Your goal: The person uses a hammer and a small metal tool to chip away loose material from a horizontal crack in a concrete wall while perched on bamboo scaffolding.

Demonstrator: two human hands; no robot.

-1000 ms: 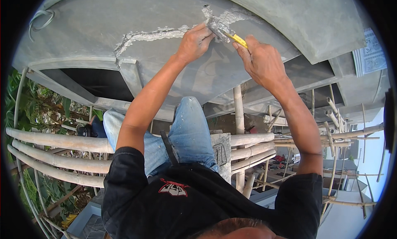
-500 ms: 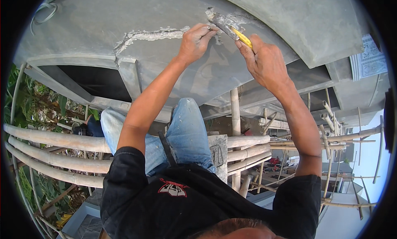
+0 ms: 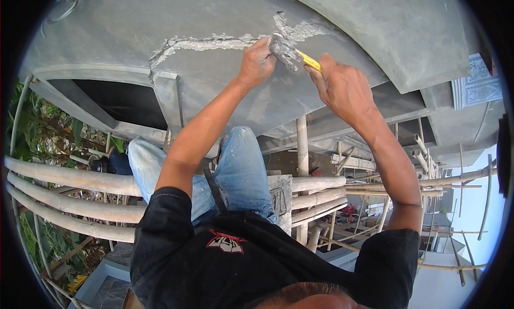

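Right hand: our fingers are wrapped round the yellow end of the hammer.
Hammer: it sticks out of that grip, its head right by our left hand.
Left hand: fingers curled in, but the head hides the tips, so we can't tell what they pinch.
Chipping: we think we are breaking bits off the wall.
Next hit: probably needs a steady left hand and clear fingers.
Groove: rough, running left from our left hand.
Bamboo poles: well below our grip.
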